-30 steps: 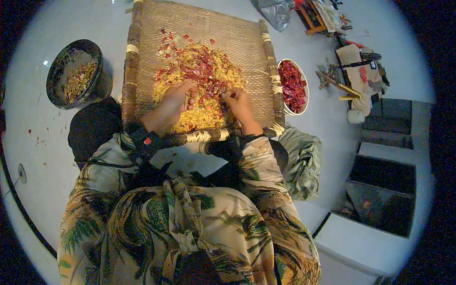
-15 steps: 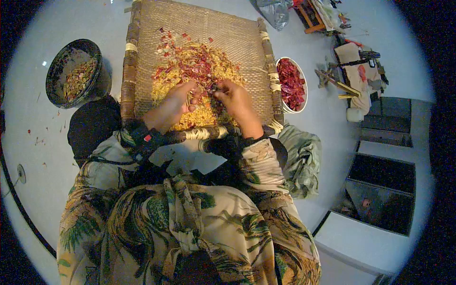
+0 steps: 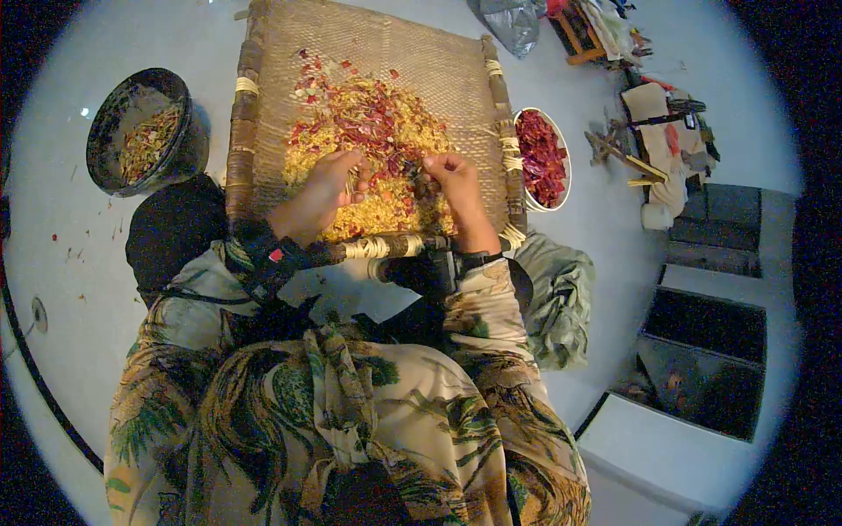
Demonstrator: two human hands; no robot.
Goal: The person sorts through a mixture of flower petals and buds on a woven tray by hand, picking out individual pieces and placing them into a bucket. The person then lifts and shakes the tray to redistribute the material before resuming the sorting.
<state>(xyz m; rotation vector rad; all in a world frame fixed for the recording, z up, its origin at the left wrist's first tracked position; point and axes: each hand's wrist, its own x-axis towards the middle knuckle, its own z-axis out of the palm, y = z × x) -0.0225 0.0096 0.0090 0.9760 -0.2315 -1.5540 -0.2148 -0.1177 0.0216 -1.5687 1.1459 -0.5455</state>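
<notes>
A wood-framed woven tray (image 3: 368,44) lies in front of me, bearing a heap of yellow seeds (image 3: 351,219) mixed with dried red chilli pieces (image 3: 368,123). Over the left of the heap, my left hand (image 3: 331,186) is closed around several thin, pale chilli stalks (image 3: 353,184). My right hand (image 3: 458,182) hovers at the heap's right side, thumb and forefinger pinched together. Whatever may be between those fingertips is too small to make out. The two hands are apart.
On the left stands a black bucket (image 3: 181,145) with stalks and scraps in it. A white bucket (image 3: 568,180) of red chillies is right of the tray. Crumpled greenish cloth (image 3: 561,294) lies below it. Tools and a wooden stand (image 3: 631,158) are farther right.
My right hand has moved right, away from the left hand and the middle of the heap. My left hand stays nearly in place, still closed on the stalks.
</notes>
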